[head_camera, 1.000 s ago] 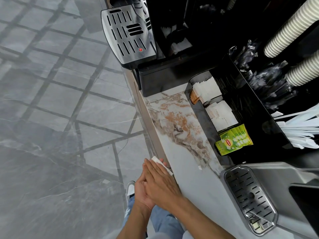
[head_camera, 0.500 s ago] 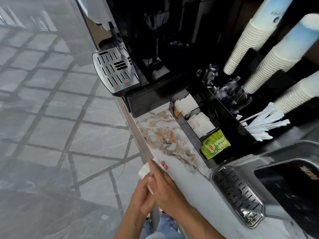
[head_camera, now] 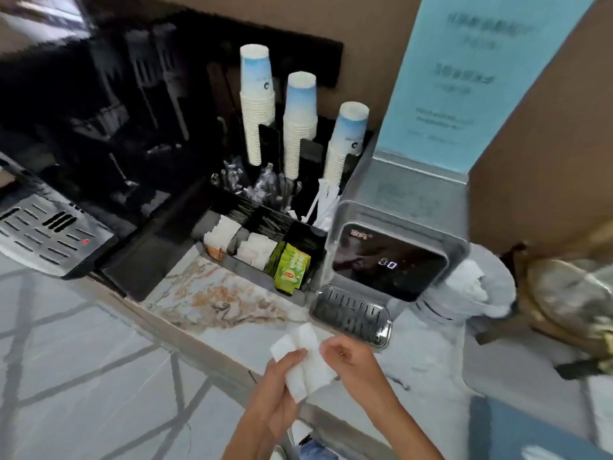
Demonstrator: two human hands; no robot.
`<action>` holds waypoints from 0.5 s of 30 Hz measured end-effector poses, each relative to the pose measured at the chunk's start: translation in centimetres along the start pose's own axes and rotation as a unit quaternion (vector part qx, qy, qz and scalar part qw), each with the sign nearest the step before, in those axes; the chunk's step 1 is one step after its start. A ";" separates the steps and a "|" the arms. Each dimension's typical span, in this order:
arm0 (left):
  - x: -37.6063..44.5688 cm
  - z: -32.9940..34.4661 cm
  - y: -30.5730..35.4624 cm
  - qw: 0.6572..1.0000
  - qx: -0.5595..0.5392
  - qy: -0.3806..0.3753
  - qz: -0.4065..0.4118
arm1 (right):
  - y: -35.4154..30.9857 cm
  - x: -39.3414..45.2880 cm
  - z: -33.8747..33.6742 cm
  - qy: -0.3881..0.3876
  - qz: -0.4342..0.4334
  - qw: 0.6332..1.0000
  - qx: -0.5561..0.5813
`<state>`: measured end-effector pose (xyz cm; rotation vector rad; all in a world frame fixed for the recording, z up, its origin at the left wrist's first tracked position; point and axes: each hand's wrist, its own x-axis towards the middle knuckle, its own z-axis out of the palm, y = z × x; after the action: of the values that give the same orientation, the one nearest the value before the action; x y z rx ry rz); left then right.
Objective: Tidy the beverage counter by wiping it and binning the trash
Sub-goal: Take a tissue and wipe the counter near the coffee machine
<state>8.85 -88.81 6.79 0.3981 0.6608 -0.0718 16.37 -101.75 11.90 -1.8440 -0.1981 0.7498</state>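
Observation:
A white folded paper napkin (head_camera: 306, 361) is held over the front edge of the marble counter (head_camera: 212, 293). My left hand (head_camera: 282, 383) grips the napkin from below, thumb and fingers closed on it. My right hand (head_camera: 348, 356) touches the napkin's right side with curled fingers; whether it grips it I cannot tell. A small bin lined with a white bag (head_camera: 471, 290) holding crumpled paper stands right of the water dispenser (head_camera: 391, 254).
A black organiser (head_camera: 258, 247) holds sugar sachets, green tea packets (head_camera: 292, 265), stirrers and three stacks of paper cups (head_camera: 295, 124). A black coffee machine with a drip tray (head_camera: 49, 234) stands at left. A brass-coloured object (head_camera: 570, 300) sits at far right.
The view swung up and to the right, bringing the cups, dispenser and bin into sight. My hands lifted the napkin off the counter edge and now hold it up between them.

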 end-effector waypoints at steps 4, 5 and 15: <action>0.6 3.1 -2.8 0.993 0.086 -0.068 -0.041 | 1.0 -2.4 -3.8 0.053 0.005 0.998 0.016; 0.8 3.9 -3.5 0.990 0.110 -0.082 -0.043 | 1.3 -2.9 -4.8 0.065 0.008 0.998 0.023; 4.7 14.2 -11.1 0.946 0.318 -0.067 0.001 | 4.0 -4.0 -17.7 0.209 -0.002 0.976 0.062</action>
<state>18.72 -104.19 10.31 1.0074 0.4888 -0.3125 22.62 -119.10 13.81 -1.8354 0.1151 0.3495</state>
